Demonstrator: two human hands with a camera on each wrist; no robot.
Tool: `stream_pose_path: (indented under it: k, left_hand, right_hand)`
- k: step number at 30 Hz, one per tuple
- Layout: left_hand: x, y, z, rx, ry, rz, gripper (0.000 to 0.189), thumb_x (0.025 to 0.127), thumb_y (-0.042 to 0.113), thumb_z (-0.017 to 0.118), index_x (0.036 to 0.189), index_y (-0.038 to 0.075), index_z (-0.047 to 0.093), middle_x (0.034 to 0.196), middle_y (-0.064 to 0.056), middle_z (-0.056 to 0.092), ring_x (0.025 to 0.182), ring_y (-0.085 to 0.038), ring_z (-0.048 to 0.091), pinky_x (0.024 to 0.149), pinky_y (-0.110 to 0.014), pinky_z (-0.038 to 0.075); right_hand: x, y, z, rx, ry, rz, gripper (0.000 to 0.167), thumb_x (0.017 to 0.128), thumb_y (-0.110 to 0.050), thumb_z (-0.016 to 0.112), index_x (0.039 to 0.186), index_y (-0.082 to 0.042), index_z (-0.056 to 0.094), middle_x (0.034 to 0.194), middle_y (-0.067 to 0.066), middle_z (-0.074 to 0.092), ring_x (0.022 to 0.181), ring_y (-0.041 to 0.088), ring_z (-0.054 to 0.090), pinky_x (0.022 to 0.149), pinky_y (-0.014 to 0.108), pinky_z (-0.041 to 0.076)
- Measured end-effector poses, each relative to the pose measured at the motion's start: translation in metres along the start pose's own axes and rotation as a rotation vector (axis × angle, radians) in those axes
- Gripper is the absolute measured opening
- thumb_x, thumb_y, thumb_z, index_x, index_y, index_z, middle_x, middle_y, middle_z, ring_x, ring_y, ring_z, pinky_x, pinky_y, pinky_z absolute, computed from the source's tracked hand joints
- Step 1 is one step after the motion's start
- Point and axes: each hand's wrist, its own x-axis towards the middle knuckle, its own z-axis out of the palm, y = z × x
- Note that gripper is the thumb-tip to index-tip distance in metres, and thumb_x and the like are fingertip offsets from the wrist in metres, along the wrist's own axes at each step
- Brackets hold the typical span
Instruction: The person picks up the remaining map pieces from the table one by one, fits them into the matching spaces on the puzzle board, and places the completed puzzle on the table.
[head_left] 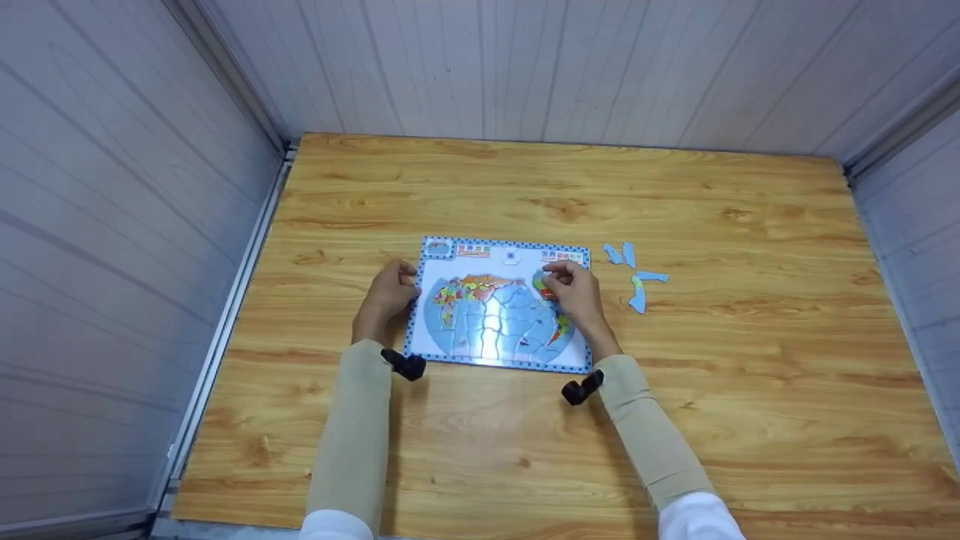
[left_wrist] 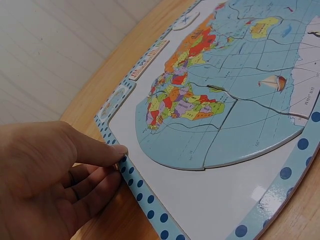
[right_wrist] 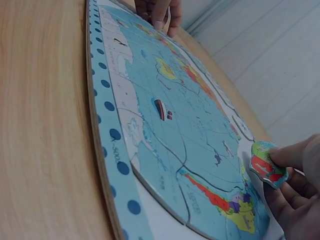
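- In the head view, the board of a map puzzle is laid flat on the tabletop, its long axis set left to right, its titled edge turned away from the person.
- A small puzzle piece is pinched in the right hand over the board's right part, its green end pointed away; the left edge is held by the left hand.
- The board's recess is filled for the most part with fitted map pieces; the middle is washed out by glare, and part of the right side is covered by the right hand.
- Loose pieces are spread to the right of the board, two pointed roughly away, one crosswise.
- In the left wrist view, the thumb is laid on the dotted border, with the fingers curled at the edge.
- In the right wrist view, the piece is gripped between thumb and fingers, tilted, green part uppermost, red below; whether the board is touched by it cannot be told.
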Motion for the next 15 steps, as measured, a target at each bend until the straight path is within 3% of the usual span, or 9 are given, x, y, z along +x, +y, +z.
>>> stream_pose_path:
  k: [11,15]
  left_hand:
    - [0.0006,0.0007,0.0,-0.023,-0.009,-0.025,0.033,0.093,0.005,0.054,0.125,0.01,0.047,0.104,-0.006,0.048,0.091,-0.019,0.05,0.076,-0.03,0.042]
    - [-0.0001,0.0001,0.0,-0.004,0.0,0.002,0.034,0.093,0.004,0.055,0.126,0.008,0.046,0.1,-0.005,0.048,0.088,-0.018,0.049,0.075,-0.028,0.041]
  right_hand:
    - [0.0006,-0.0014,0.0059,-0.017,-0.003,-0.006,0.017,0.093,-0.015,0.061,0.108,-0.011,0.066,0.098,0.006,0.061,0.088,0.018,0.053,0.076,0.028,0.043]
    - [0.0003,-0.0024,0.0083,-0.013,-0.005,-0.029,0.018,0.092,-0.014,0.061,0.109,-0.009,0.066,0.098,0.007,0.062,0.087,0.018,0.054,0.075,0.027,0.044]
